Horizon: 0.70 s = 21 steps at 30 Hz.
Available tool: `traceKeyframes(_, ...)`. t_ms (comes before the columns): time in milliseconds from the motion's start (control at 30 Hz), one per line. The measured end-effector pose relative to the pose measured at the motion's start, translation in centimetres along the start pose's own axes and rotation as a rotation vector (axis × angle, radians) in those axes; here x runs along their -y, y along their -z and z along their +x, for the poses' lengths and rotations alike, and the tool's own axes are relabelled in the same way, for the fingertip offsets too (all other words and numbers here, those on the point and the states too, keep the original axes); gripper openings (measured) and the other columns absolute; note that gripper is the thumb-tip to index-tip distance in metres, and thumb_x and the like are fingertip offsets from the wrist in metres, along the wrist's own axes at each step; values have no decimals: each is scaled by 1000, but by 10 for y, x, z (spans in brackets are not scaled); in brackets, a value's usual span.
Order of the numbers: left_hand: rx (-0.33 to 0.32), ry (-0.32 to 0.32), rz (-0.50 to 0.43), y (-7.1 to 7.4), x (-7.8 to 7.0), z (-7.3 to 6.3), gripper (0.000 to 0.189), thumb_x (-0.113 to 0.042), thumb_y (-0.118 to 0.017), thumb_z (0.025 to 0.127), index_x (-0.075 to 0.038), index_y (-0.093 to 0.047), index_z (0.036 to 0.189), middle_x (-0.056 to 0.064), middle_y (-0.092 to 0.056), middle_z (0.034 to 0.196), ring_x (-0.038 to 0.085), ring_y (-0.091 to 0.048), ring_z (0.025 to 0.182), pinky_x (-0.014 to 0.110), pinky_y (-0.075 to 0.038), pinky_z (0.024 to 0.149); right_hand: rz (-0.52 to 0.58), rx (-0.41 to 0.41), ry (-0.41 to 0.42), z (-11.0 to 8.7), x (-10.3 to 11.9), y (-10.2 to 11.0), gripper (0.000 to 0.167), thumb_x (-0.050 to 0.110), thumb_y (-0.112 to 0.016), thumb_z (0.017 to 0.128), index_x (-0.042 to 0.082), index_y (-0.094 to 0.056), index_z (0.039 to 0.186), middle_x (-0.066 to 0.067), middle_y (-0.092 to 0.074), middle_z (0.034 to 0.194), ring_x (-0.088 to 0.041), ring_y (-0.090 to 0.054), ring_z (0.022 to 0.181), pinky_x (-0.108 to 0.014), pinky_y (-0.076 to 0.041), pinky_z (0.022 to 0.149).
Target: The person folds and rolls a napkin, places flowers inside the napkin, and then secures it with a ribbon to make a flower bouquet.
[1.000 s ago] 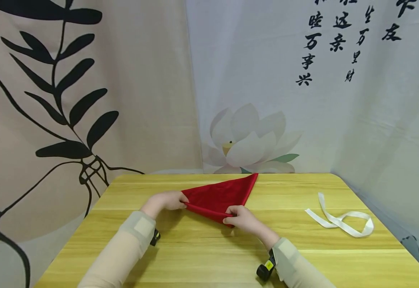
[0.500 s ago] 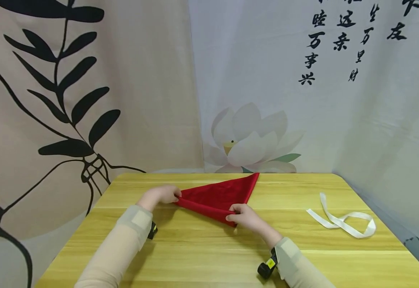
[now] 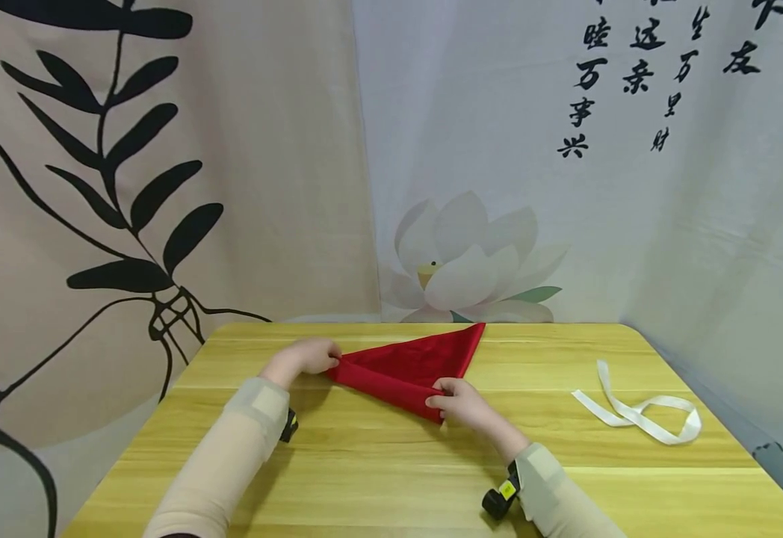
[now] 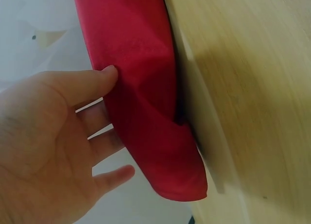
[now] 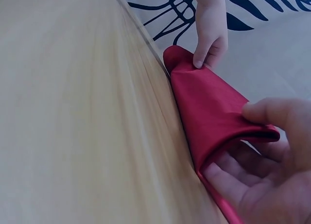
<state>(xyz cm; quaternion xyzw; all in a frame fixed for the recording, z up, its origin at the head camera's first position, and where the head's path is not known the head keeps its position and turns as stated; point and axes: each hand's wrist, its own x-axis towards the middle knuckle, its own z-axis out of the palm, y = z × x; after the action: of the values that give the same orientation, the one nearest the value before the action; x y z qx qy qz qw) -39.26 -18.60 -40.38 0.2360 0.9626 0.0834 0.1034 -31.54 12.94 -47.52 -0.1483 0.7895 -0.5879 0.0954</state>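
Pinching red cloth (image 3: 391,384) by its folded edge, both hands (image 3: 307,356) (image 3: 464,405), white ribbon (image 3: 654,428) well apart.

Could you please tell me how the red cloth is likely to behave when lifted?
The cloth is probably floppy, since it curls over and creases softly. Its thin edge suggests it should be light for its size. The slight sheen hints that it may be somewhat slippery.

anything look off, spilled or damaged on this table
Nothing stands out. The red cloth is creased near the left hand, but that hand and the right hand grip it, so that seems ordinary. The white ribbon lies loosely looped on the table.
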Motion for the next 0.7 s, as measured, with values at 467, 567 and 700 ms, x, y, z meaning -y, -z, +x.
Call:
traceKeyframes(467,-124,70,91,-8,-3,24,16,-24,-55,98,-21,-71,102,-2,-67,103,22,-61,99,53,-39,93,91,-91,-50,6,-5,10,13,9,-64,91,-2,-55,92,-7,-58,84,-17,-58,66,-30,-54,59)
traceKeyframes(567,-146,72,86,-11,-3,28,14,-25,-57,97,-20,-71,97,-3,-67,98,22,-61,98,56,-36,95,83,-101,-45,8,-8,12,12,7,-63,90,-2,-56,92,-8,-61,83,-16,-60,68,-31,-55,60)
traceKeyframes(700,-156,71,82,-15,-3,32,16,-28,-59,97,-19,-68,87,-5,-63,83,19,-59,87,56,-35,95,65,-120,-52,8,-12,15,12,6,-63,90,-3,-55,91,-8,-62,80,-16,-61,64,-33,-56,59)
